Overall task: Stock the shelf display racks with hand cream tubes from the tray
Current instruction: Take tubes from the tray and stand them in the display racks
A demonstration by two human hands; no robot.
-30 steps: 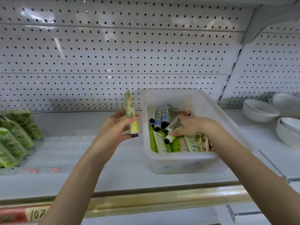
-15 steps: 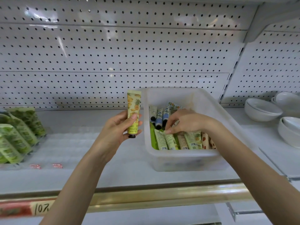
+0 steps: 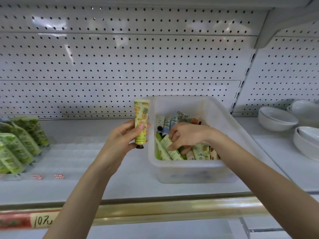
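My left hand (image 3: 120, 140) holds a yellow pineapple-print hand cream tube (image 3: 141, 118) upright, black cap down, just left of the tray. A translucent white plastic tray (image 3: 189, 171) stands on the shelf with several hand cream tubes lying in it. My right hand (image 3: 188, 135) reaches into the tray, its fingers curled among the tubes and touching a pale green tube (image 3: 170, 149). Whether it grips that tube I cannot tell. Clear display racks (image 3: 69, 157) lie on the shelf to the left of the tray.
Green tubes (image 3: 19, 145) fill the racks at the far left. White bowls (image 3: 278, 119) are stacked on the neighbouring shelf at right. A pegboard back wall (image 3: 120, 62) rises behind. A gold rail (image 3: 155, 210) with a price label runs along the shelf's front edge.
My left hand has turned the yellow tube from edge-on to face me, upright. My right hand has shifted left in the tray, from a dark-capped tube to the pale green tubes.
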